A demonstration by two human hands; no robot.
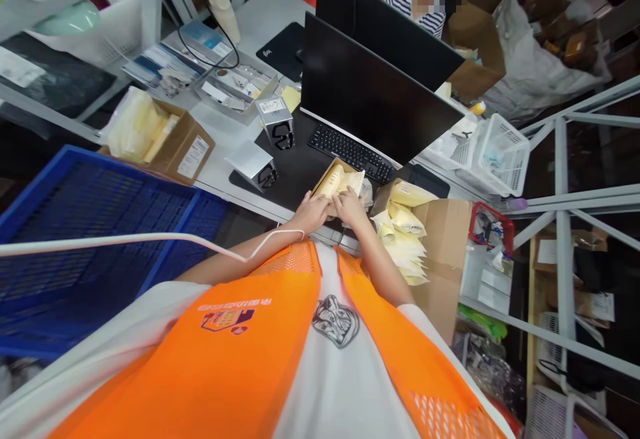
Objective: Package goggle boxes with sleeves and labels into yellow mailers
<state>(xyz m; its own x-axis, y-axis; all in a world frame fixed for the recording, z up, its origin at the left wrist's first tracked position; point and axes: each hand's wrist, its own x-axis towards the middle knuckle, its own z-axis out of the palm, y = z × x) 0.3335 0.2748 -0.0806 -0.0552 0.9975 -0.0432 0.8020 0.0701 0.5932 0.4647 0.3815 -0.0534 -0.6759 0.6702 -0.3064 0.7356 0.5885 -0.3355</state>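
Observation:
A small open cardboard box (327,180) sits at the desk's near edge, with a pale yellow padded envelope (334,181) on top of it. Handwritten marks show on the envelope, too small to read. My left hand (311,212) is closed at the envelope's lower left corner, close to the box's edge. With bent fingers my right hand (350,206) grips the lower right part of the same envelope. Some fingertips are hidden. A crumpled clear plastic bag (367,192) lies just beyond my right hand.
To the right, a larger carton (440,252) holds several yellow padded envelopes (403,246). A keyboard (350,152) and monitor (375,86) stand ahead. Two metal stands (253,164) are left of the hands. A blue crate (100,239) stands lower left. A white cord (200,238) reaches my left wrist.

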